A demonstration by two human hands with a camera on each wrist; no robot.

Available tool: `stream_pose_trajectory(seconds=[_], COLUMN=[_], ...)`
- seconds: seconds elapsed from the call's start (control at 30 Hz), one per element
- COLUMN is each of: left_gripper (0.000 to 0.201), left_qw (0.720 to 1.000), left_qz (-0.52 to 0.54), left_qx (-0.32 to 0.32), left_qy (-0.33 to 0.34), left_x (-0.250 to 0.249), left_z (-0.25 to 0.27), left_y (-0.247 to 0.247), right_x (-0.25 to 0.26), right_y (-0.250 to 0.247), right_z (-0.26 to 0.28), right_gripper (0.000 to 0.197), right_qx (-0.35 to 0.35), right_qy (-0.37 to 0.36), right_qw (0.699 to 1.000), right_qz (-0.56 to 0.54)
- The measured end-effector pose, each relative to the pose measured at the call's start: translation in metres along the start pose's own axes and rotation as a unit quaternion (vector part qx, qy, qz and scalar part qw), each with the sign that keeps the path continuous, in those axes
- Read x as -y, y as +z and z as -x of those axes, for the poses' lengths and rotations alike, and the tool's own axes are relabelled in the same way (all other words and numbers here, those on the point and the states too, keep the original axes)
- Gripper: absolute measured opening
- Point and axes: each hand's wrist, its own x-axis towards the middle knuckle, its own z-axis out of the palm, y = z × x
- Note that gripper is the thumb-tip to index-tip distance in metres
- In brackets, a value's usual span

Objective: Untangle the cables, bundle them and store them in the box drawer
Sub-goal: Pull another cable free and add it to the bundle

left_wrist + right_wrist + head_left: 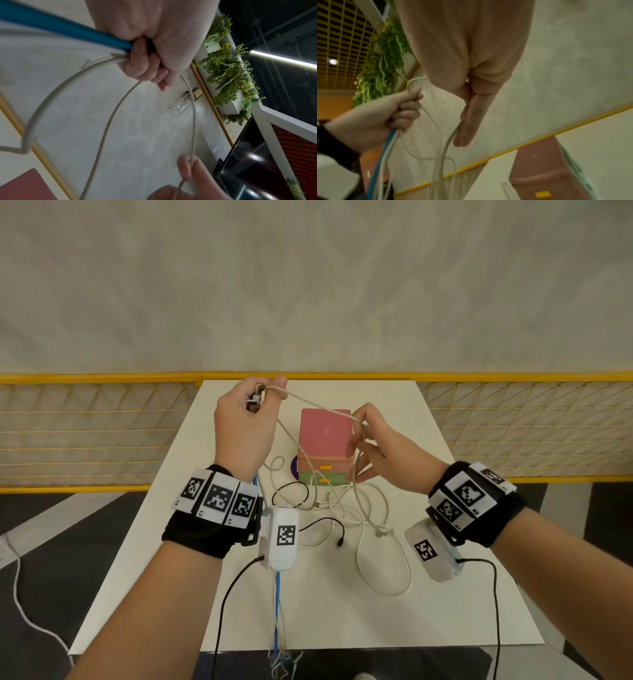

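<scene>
My left hand (263, 398) is raised over the table's far left and grips a bunch of cable ends in its fist. A blue cable (277, 594) hangs from it past the table's front edge. A white cable (308, 401) runs from that fist to my right hand (361, 422), which pinches it above the pink and green box drawer (325, 436). In the left wrist view the fist (145, 60) holds the blue cable (68, 29) and white strands. In the right wrist view the white cable (448, 140) runs down along my right fingers (467, 128). More white and black cables (346, 508) lie tangled before the box.
The box's two drawers with yellow handles (324, 467) look shut. A purple disc (294, 469) lies left of the box. The white table (445, 594) ends at a yellow mesh fence (102, 433) behind. Black sensor leads (226, 604) trail from both wrists.
</scene>
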Motion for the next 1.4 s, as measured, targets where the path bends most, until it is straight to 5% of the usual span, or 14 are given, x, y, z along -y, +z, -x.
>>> stream_pose_trajectory(seconds=[0.1, 0.23, 0.33, 0.47, 0.57, 0.63, 0.7, 0.8, 0.93, 1.13, 1.27, 1.4], left_gripper=[0.005, 0.065, 0.086, 0.068, 0.039, 0.018, 0.008, 0.018, 0.019, 0.028, 0.033, 0.036], left_qw=[0.995, 0.933, 0.901, 0.922, 0.939, 0.952, 0.956, 0.95, 0.933, 0.931, 0.937, 0.943], left_qz=[-0.05, -0.141, -0.136, 0.048, 0.08, 0.081, 0.085, 0.11, 0.166, 0.256, 0.307, 0.303], left_qx=[0.086, 0.33, 0.412, 0.383, 0.331, 0.291, 0.273, 0.285, 0.315, 0.252, 0.164, 0.128], left_qy=[-0.017, -0.019, -0.009, -0.04, -0.04, -0.047, -0.057, -0.062, -0.04, -0.057, -0.044, -0.039], left_x=[0.001, -0.008, -0.014, -0.017, -0.018, -0.018, -0.018, -0.022, -0.039, -0.052, -0.057, -0.051], left_z=[0.001, 0.006, 0.009, 0.016, 0.022, 0.026, 0.03, 0.039, 0.056, 0.059, 0.042, 0.031], left_y=[-0.006, -0.026, -0.04, -0.041, -0.029, -0.019, -0.013, -0.006, 0.01, 0.024, 0.017, 0.009], right_x=[0.01, 0.02, 0.021, 0.01, 0.0, 0.0, 0.004, 0.017, 0.039, 0.032, 0.006, -0.028], right_y=[-0.002, -0.005, -0.001, 0.014, 0.032, 0.039, 0.035, 0.025, 0.023, 0.054, 0.084, 0.093], right_z=[0.004, 0.028, 0.051, 0.077, 0.092, 0.097, 0.095, 0.087, 0.068, 0.051, 0.052, 0.049], right_gripper=[0.018, 0.009, 0.025, 0.041, 0.038, 0.041, 0.061, 0.072, 0.04, 0.027, 0.026, 0.027], right_qx=[0.011, 0.088, 0.14, 0.171, 0.302, 0.376, 0.369, 0.25, 0.081, 0.098, 0.071, 0.137], right_qy=[0.009, 0.045, 0.103, 0.157, 0.217, 0.203, 0.16, 0.094, -0.022, -0.027, -0.071, -0.04], right_qw=[1.0, 0.995, 0.984, 0.97, 0.916, 0.877, 0.866, 0.926, 0.993, 0.981, 0.991, 0.99], right_qz=[-0.026, 0.011, 0.031, 0.072, 0.147, 0.221, 0.297, 0.268, 0.08, -0.164, -0.088, -0.009])
